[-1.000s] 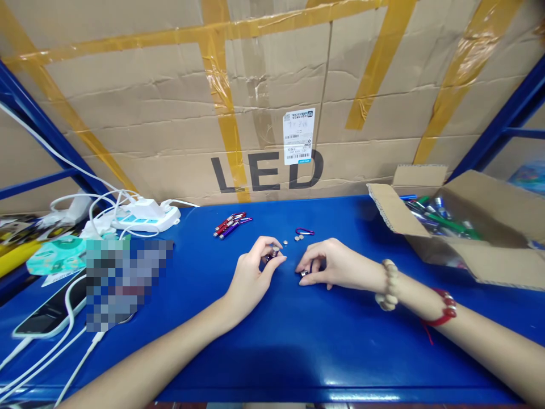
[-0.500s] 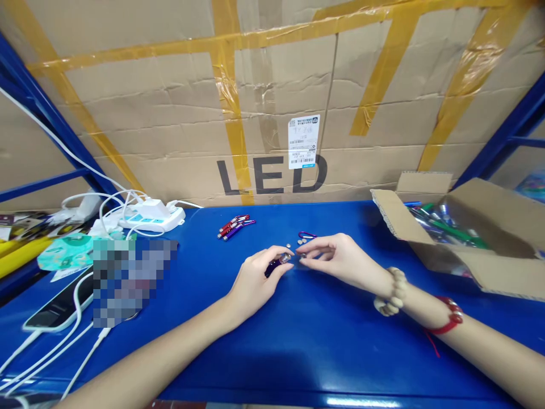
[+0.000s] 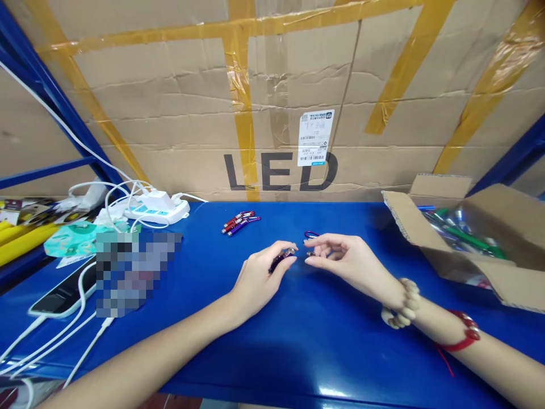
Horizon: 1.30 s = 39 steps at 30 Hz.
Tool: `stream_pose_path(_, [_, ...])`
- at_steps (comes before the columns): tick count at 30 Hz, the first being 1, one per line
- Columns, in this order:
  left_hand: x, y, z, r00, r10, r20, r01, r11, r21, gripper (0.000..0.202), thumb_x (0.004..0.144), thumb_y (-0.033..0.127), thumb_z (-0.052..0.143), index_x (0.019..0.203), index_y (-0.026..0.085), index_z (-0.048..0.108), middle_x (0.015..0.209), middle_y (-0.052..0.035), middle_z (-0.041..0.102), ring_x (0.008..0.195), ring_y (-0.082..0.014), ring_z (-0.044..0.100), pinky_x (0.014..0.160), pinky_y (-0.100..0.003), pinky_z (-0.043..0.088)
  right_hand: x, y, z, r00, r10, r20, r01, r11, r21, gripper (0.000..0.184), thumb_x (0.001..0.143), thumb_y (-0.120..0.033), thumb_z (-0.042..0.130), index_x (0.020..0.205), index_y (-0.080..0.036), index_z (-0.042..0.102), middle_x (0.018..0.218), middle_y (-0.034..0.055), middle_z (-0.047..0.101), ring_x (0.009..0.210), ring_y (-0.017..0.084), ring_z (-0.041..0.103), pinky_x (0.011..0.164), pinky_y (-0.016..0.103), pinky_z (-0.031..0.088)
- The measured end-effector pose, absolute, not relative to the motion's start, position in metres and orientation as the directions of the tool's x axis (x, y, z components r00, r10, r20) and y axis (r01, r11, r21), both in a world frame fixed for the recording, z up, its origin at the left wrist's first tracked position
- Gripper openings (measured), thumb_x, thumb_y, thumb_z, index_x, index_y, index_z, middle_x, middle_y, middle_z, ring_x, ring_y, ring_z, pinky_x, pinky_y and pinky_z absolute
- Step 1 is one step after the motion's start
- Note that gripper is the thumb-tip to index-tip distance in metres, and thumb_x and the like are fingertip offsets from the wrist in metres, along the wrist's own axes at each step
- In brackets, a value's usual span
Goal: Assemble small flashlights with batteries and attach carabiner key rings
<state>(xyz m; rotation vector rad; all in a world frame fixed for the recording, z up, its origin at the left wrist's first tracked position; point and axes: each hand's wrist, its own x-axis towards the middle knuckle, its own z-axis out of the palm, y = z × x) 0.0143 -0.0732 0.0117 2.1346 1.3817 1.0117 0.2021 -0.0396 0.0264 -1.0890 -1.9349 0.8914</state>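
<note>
Left hand (image 3: 258,278) has its fingers curled round a dark purple tube (image 3: 279,262), silver end toward 2 o'clock, over the blue surface (image 3: 298,352) — thumb and index nearly meeting. Right hand (image 3: 361,264) near it at 3 o'clock, fingers slightly parted with a small metal part (image 3: 311,254) pinched between, too obscured to identify. Purple clip (image 3: 313,232) at 12 from right fingertips, red and purple tubes (image 3: 238,224) at 11 from left hand — open carton (image 3: 413,221) at 3 from right hand.
</note>
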Motion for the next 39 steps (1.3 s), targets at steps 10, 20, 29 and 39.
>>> stream_pose_path(10, [0.017,-0.077,0.012,0.352,0.867,0.351,0.557,-0.496,0.666,0.022,0.092,0.021,0.038,0.104,0.021,0.056,0.094,-0.0013,0.064,0.085,-0.0140,0.059,0.078,-0.023,0.043,0.202,-0.042,0.026,-0.379,0.897,0.227,0.295,0.349,-0.889,0.027,0.067,-0.039,0.068,0.080,-0.015,0.069,0.081,0.0053,0.070,0.073,0.016,0.064,0.064,0.024,0.050])
stream_pose_path(20, [0.019,-0.080,0.015,0.372,0.856,0.359,0.544,-0.514,0.663,0.017,0.091,0.019,0.037,0.096,0.018,0.053,0.084,-0.0024,0.061,0.079,-0.0144,0.056,0.073,-0.024,0.042,0.199,-0.049,0.032,-0.394,0.885,0.246,0.349,0.392,-0.851,0.023,0.071,-0.039,0.064,0.075,-0.017,0.069,0.077,0.0027,0.069,0.064,0.014,0.060,0.056,0.023,0.047])
stream_pose_path(29, [0.018,-0.081,0.012,0.387,0.835,0.390,0.542,-0.549,0.637,0.017,0.089,0.017,0.038,0.095,0.018,0.054,0.086,-0.0030,0.062,0.078,-0.0146,0.056,0.072,-0.025,0.044,0.199,-0.051,0.036,-0.382,0.893,0.237,0.377,0.385,-0.842,0.023,0.067,-0.039,0.068,0.070,-0.016,0.068,0.073,0.0025,0.067,0.061,0.012,0.057,0.052,0.022,0.044])
stream_pose_path(39, [0.014,-0.087,0.011,0.510,0.740,0.438,0.456,-0.665,0.592,0.018,0.087,0.013,0.040,0.092,0.018,0.057,0.084,-0.0036,0.064,0.077,-0.0140,0.059,0.071,-0.022,0.045,0.204,-0.048,0.037,-0.564,0.814,0.142,0.321,0.374,-0.870,0.021,0.064,-0.035,0.070,0.060,-0.015,0.065,0.058,-0.0006,0.061,0.052,0.008,0.053,0.050,0.020,0.044])
